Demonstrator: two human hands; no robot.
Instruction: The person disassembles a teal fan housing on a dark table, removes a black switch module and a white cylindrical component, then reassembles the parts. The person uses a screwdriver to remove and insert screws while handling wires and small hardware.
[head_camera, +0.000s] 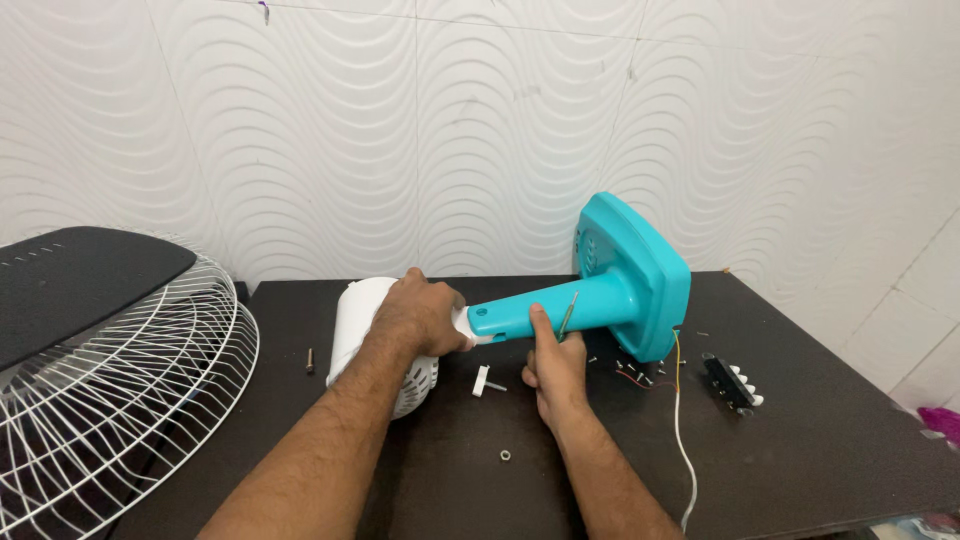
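Note:
A table fan lies on its side on the dark table (820, 440). My left hand (418, 312) grips its white motor housing (362, 318) where it joins the teal neck. The teal stand (610, 296) points right, with its square base tipped up against the wall. My right hand (556, 365) is under the neck, thumb pressed on the teal plastic, holding a thin green-handled screwdriver (568, 312) against it. A white cord (683, 440) and coloured wires (640, 378) hang from the base.
A white wire fan guard (130, 390) sits at the left, with a black panel (80, 285) on it. A black switch block with white buttons (732, 381), a white plastic piece (481, 381), a nut (506, 456), a screw (310, 361) and small screws lie on the table.

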